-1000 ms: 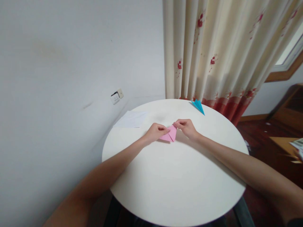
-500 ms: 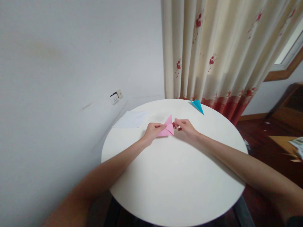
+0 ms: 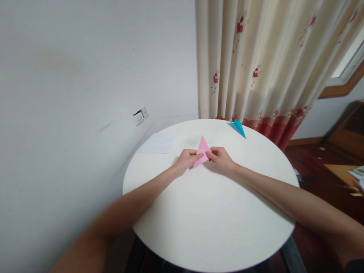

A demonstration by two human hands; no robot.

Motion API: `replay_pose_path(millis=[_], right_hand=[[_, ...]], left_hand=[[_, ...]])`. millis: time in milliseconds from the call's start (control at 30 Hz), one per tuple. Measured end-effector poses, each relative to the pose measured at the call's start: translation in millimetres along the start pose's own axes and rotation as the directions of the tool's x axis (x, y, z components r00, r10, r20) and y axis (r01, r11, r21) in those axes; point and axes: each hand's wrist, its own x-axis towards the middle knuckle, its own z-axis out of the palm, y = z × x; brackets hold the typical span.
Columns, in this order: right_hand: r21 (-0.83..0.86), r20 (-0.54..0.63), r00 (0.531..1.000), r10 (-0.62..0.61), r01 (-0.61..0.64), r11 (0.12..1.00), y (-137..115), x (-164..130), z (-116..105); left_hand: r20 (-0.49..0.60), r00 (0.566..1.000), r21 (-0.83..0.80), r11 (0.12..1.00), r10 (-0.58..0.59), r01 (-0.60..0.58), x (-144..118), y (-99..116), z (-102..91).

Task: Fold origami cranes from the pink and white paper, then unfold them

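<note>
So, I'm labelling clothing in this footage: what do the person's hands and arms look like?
The left hand and right hand are ungloved, with no ring or watch visible. The left forearm and right forearm show no sleeves; a dark patch at the lower right corner may be clothing.

Shows matt paper in the pink triangle and blue dart, smooth finish on the white tabletop, cloth in the curtain.
</note>
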Motion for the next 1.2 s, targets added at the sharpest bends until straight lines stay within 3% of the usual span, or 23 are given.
replay_pose_path(millis=[233,567,867,1033,1200], right_hand=[[-0.018,-0.103,0.994,-0.028,0.026,0.999,5.8,0.7,2.1],[-0.067,-0.271,0.963,0.009,-0.028,0.997,8.6,10.4,-15.4],[0.004,-0.41,0.909,0.077,-0.083,0.997,17.2,15.3,-23.5],[0.088,-0.306,0.947,0.097,-0.073,0.993,14.5,14.9,-23.1],[-0.003,-0.114,0.993,0.03,-0.031,1.0,5.2,7.0,-10.3]], left_hand=[[0.046,0.996,0.072,0.995,-0.073,0.069,-0.8,1.2,1.2],[0.067,0.992,0.121,0.988,-0.105,0.096,-0.7,1.2,-1.2],[-0.029,1.0,0.185,0.983,0.001,0.004,-1.2,3.6,-2.3],[-0.138,0.989,0.026,0.999,0.045,-0.042,3.5,-0.6,-3.9],[-0.041,0.995,-0.09,0.992,0.089,-0.092,5.9,0.3,-1.9]])
